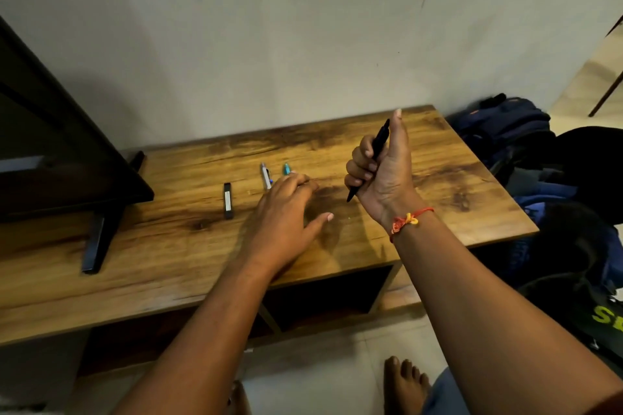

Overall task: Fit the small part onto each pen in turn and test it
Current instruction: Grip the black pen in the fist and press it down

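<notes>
The wooden table (472, 185) spans mid-frame, with a dark screen (50, 152) on its stand at the left. Right of centre, the raised right grip (381, 172) has its fingers curled round a black pen (380, 141). At centre the left grip (283, 205) is spread and empty, its fingertips by a silver pen (264, 173) and a teal pen (286, 169). The pens look light, stiff and slick, best held mid-barrel. I cannot find the small part.

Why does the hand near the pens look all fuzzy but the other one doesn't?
Head view: the left hand is slightly smeared, probably motion blur; the right hand holding the black pen looks sharper; the dim, soft light throws only faint shadows on the table.
</notes>
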